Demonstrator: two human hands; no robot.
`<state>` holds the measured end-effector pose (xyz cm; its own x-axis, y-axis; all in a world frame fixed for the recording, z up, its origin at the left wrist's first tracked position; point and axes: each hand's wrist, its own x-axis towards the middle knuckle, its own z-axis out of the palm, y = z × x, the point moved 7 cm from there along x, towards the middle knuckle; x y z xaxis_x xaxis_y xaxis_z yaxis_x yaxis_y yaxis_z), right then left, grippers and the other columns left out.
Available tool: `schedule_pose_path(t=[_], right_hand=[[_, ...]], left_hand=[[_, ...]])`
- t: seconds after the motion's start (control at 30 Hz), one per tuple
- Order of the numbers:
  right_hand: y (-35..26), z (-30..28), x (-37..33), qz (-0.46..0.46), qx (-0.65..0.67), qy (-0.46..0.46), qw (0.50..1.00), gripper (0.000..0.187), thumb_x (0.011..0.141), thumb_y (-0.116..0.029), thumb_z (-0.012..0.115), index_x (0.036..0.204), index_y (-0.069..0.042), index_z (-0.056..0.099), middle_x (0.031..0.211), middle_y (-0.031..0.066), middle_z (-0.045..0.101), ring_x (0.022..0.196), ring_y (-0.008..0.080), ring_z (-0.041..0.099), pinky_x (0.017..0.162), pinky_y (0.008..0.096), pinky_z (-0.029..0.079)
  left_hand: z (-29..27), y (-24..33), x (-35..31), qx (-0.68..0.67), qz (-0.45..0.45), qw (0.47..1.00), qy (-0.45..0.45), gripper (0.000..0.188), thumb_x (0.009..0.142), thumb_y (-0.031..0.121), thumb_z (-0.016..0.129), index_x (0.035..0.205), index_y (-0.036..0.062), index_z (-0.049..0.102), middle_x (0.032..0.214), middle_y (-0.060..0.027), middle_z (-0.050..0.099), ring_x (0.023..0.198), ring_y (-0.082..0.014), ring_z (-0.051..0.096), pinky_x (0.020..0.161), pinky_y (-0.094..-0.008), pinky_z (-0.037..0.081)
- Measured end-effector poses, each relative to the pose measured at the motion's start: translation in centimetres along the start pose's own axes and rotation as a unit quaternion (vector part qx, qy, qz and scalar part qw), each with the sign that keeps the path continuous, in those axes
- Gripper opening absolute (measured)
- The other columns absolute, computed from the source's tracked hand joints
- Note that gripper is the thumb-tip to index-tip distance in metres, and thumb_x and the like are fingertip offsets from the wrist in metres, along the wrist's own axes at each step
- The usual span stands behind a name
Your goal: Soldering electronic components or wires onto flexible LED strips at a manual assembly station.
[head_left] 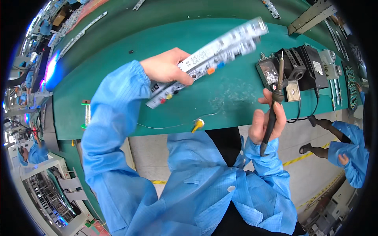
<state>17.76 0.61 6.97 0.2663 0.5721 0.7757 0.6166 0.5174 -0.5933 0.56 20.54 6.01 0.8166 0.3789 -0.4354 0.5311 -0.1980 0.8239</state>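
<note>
Bench (157, 43), left hand (167, 67) on board (208, 53), right hand (269, 122) on iron (278, 95)

The bench spreads green before me. Over it, my left hand closes round the white board toward its near end, far end pointing away to the right. A black station (315, 67) stands on my right. My right hand grips the iron's handle, tip up. A yellow piece (198, 125) sits at the bench's edge.

2 bent arms (112, 96), left hand (165, 67) farther forward, fingers (179, 53) clenched, right hand (271, 122) palm up, fingers curled
</note>
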Motion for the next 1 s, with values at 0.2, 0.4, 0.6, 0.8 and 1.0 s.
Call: schedule_pose_path(t=[0.2,0.4,0.6,0.8,1.0], right_hand=[[0.6,0.9,-0.6,0.011,0.02,-0.044,0.999,0.047,0.087,-0.005,0.057,0.129,-0.006,0.037,0.117,0.0288,0.054,0.091,0.0264,0.057,0.076,0.036,0.049],[1.8,0.7,-0.9,0.049,0.025,-0.038,0.998,0.048,0.082,0.001,0.061,0.125,-0.006,0.04,0.116,0.0257,0.056,0.083,0.0224,0.058,0.075,0.0358,0.049],[2.4,1.1,-1.4,0.052,0.006,-0.052,0.997,0.044,0.088,-0.003,0.055,0.129,-0.005,0.038,0.117,0.0284,0.054,0.084,0.0218,0.058,0.073,0.0318,0.048],[2.8,1.0,-2.0,0.066,0.016,-0.04,0.997,0.044,0.087,-0.002,0.054,0.129,-0.005,0.039,0.118,0.0284,0.054,0.083,0.0202,0.058,0.073,0.0315,0.048],[2.7,0.9,-1.9,0.085,0.039,-0.009,0.996,0.044,0.087,-0.002,0.054,0.129,-0.004,0.039,0.119,0.0277,0.052,0.089,0.0231,0.058,0.074,0.0329,0.049]], left_hand=[[2.3,-2.8,1.8,0.017,-0.13,0.984,-0.117,0.037,0.076,0.018,0.069,0.108,0.0012,0.063,0.092,-0.0088,0.067,0.076,-0.0124,0.062,0.066,-0.0253,0.049],[1.4,-3.3,1.5,-0.057,-0.052,0.993,-0.095,0.028,0.077,0.016,0.068,0.099,-0.0009,0.064,0.08,-0.0072,0.067,0.07,-0.0099,0.061,0.062,-0.0238,0.047],[-0.5,-2.7,0.9,-0.082,0.011,0.996,-0.038,0.022,0.079,0.01,0.067,0.096,-0.0027,0.063,0.084,-0.008,0.069,0.071,-0.01,0.063,0.065,-0.0234,0.049],[-2.3,-0.4,-0.4,-0.099,0.031,0.994,-0.023,0.028,0.083,0.009,0.063,0.106,-0.0047,0.058,0.091,-0.0095,0.068,0.075,-0.0103,0.064,0.068,-0.0219,0.051],[-3.3,1.1,-0.7,-0.257,0.101,0.961,0.023,0.035,0.084,0.009,0.061,0.114,-0.005,0.05,0.098,-0.0142,0.065,0.079,-0.0159,0.065,0.068,-0.0272,0.055]])
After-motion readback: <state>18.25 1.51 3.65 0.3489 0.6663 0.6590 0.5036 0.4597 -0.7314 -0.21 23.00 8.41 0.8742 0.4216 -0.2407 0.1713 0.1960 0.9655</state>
